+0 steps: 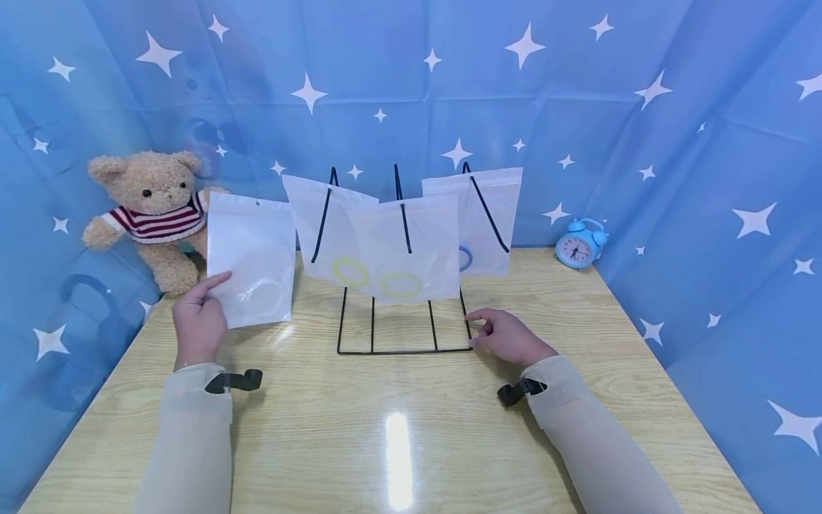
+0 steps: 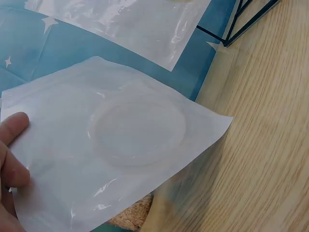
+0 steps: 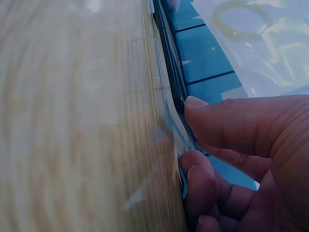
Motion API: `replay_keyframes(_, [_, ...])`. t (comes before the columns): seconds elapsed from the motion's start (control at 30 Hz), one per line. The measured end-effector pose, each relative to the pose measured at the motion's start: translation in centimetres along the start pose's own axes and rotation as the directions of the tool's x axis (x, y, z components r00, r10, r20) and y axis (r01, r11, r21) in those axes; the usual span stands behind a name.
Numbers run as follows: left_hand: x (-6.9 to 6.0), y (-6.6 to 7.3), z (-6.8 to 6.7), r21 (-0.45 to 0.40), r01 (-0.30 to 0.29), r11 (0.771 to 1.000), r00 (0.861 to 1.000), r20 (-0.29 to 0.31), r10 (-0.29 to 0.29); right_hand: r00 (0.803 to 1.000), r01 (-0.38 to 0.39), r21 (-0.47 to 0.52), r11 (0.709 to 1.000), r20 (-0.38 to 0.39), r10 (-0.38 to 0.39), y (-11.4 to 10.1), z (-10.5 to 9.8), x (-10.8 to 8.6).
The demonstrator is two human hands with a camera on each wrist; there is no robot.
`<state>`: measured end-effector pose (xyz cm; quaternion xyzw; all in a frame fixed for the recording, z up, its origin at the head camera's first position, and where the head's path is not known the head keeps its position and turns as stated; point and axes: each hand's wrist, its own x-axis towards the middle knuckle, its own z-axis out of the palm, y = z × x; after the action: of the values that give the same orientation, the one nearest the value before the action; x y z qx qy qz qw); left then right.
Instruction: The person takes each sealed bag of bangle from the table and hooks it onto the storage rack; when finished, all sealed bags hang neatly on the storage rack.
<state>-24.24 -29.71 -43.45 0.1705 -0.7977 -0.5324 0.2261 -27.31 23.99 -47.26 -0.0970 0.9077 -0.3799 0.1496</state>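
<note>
My left hand (image 1: 200, 321) pinches the left edge of a white plastic zip bag (image 1: 247, 250) and holds it up off the table. Through its front, a pale ring (image 2: 139, 133) shows faintly. At the right front corner of the base, my right hand (image 1: 507, 335) grips a black wire display rack (image 1: 404, 352), thumb and fingers about the wire. Three similar bags hang on the rack's hooks: one at left with a yellow-green ring (image 1: 351, 272), one in the middle with another yellow-green ring (image 1: 401, 285), and one at right with a blue ring (image 1: 465, 258), partly hidden.
Behind the held bag, a teddy bear (image 1: 154, 214) in a striped sweater sits at the back left. A blue alarm clock (image 1: 576, 246) stands at the back right. The wooden table (image 1: 321, 442) meets a blue star-patterned curtain (image 1: 385, 43) behind.
</note>
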Motion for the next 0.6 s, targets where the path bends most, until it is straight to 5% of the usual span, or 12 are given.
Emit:
replay_keyframes(0.17, [0.1, 0.0, -0.3, -0.090, 0.007, 0.996, 0.997, -0.075, -0.014, 1.000, 0.008, -0.009, 1.000, -0.002, -0.008, -0.1, 0.0, 0.0])
replay_keyframes(0.3, [0.3, 0.0, -0.8, -0.165, 0.063, 0.984, 0.993, -0.093, -0.079, 1.000, 0.004, -0.013, 1.000, -0.001, -0.004, 0.0, 0.0, 0.0])
replay_keyframes(0.6, [0.8, 0.1, -1.4, -0.436, 0.092, 0.895, 0.964, -0.186, -0.190, 1.000, 0.009, -0.010, 1.000, 0.000, -0.009, 0.0, 0.0, 0.0])
